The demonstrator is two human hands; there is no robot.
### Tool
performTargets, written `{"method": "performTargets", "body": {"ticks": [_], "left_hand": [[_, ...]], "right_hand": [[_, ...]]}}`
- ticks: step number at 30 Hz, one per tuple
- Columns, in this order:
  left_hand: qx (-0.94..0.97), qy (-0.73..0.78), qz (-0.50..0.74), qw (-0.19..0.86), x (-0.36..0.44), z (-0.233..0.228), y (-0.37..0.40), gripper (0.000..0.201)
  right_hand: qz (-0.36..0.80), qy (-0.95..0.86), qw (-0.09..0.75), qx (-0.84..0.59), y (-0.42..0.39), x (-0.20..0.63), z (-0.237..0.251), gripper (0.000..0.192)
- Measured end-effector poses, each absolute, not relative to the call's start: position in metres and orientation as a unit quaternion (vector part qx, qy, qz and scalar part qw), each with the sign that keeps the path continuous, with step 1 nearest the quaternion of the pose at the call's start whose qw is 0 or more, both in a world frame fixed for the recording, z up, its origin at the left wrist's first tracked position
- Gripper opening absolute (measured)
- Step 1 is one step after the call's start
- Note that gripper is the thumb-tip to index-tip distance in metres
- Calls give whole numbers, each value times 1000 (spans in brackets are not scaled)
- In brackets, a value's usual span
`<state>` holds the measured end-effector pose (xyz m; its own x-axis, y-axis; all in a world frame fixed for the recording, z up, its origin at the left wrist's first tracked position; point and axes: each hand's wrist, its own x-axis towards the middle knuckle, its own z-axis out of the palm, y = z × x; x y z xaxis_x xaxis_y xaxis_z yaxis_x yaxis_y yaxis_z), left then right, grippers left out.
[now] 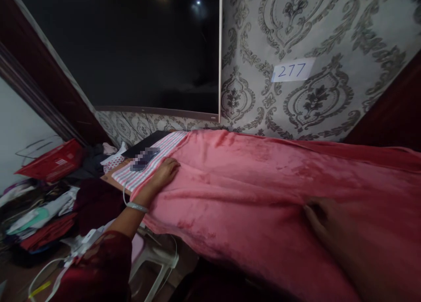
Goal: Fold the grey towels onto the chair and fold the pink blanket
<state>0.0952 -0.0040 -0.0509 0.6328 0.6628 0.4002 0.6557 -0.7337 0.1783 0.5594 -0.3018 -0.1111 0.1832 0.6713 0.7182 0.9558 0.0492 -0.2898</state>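
Observation:
A pink plush blanket is spread over the long surface in front of me, with creases running between my two hands. My left hand, a pale bangle on its wrist, lies palm down near the blanket's left end, fingers resting on the fabric. Toward the right, my right hand pinches a fold of the blanket between thumb and fingers; it is dim and slightly blurred. Beside my left hand, a striped cloth shows past the blanket's edge. A dark, partly pixelated phone-like item lies on that cloth.
A large black screen hangs above the surface, and a paper marked 277 is on the patterned wall. Heaped clothes and a red bag are at left. A white plastic stool and cables stand below.

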Motion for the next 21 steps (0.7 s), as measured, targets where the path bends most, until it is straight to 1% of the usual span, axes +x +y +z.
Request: {"method": "performTargets", "body": {"ticks": [4, 8, 16, 21], "left_hand": [[907, 365, 209, 5, 98, -55, 5, 15], [900, 380, 213, 2, 97, -55, 6, 14], [867, 435, 245, -3, 87, -33, 9, 19], [858, 451, 243, -29, 98, -37, 11, 28]], "right_hand": [[-171, -609, 386, -672, -303, 558, -110, 19], [-150, -600, 390, -682, -303, 557, -109, 20], [-149, -606, 388, -679, -299, 553, -111, 19], [-152, -600, 389, -682, -297, 553, -115, 17]]}}
